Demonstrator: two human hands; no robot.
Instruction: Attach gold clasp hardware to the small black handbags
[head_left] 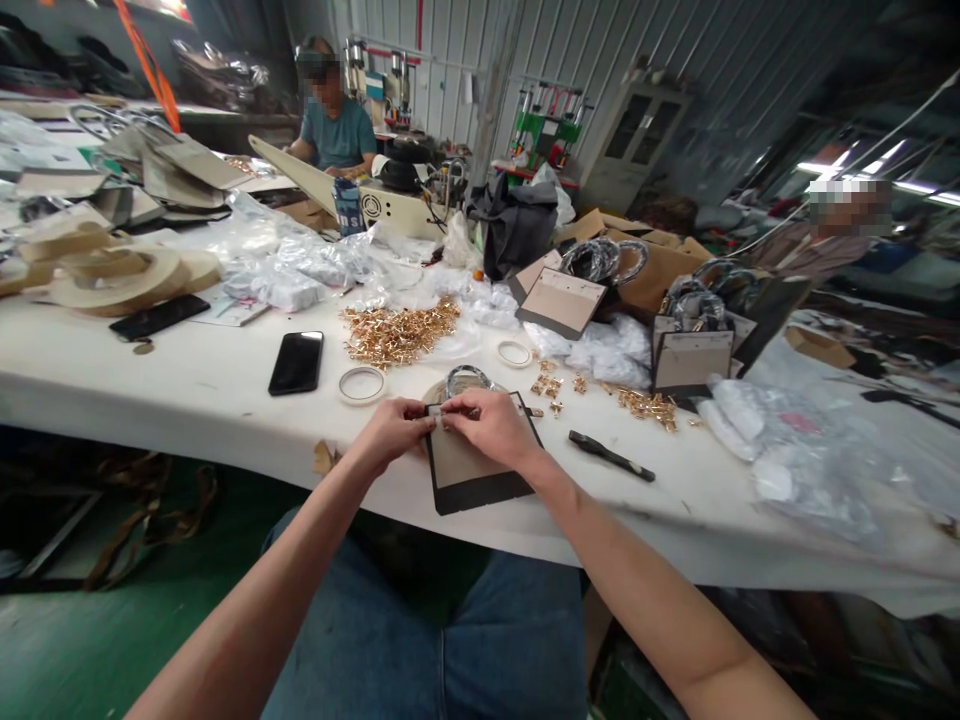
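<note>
A beige bag panel with dark edging (480, 475) lies at the front edge of the table, its wrapped ring-shaped handle (469, 376) standing behind it. At the panel's upper left corner, my left hand (397, 430) is closed, thumb and fingers pinched at the edge. My right hand (491, 425) reaches over the panel and is closed too, its fingertips beside those of the left. Whatever small piece sits between the fingertips is too small to make out. A gold-coloured fitting (535, 412) shows at the panel's upper right corner.
Behind lie a pile of gold fittings (397, 335), tape rolls (362, 384) (514, 353) and a phone (295, 362). To the right are a dark tool (611, 455), more fittings (649, 407) and finished-looking panels (559, 300). Two people (337, 125) (814, 245) are across the table.
</note>
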